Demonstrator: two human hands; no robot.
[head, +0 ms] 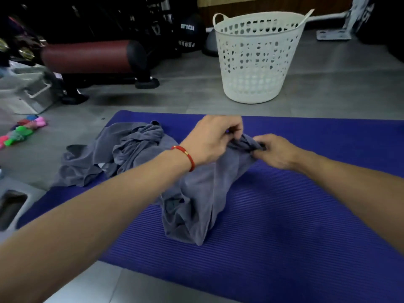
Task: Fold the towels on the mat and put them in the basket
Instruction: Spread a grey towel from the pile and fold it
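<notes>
Both hands, left (215, 138) and right (276, 150), pinch the limp grey terry towel's (196, 193) twelve-o'clock edge; soft, light, best gripped by corners.

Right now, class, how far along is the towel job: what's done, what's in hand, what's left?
Done: nothing shows yet; no towel is visible in the basket. In hand: the left hand and right hand pinch one grey towel over the mat. Left: fold it, then the crumpled pile.

Grey floor (196, 92) w/ purple mat (284, 215), white basket (255, 62).
</notes>
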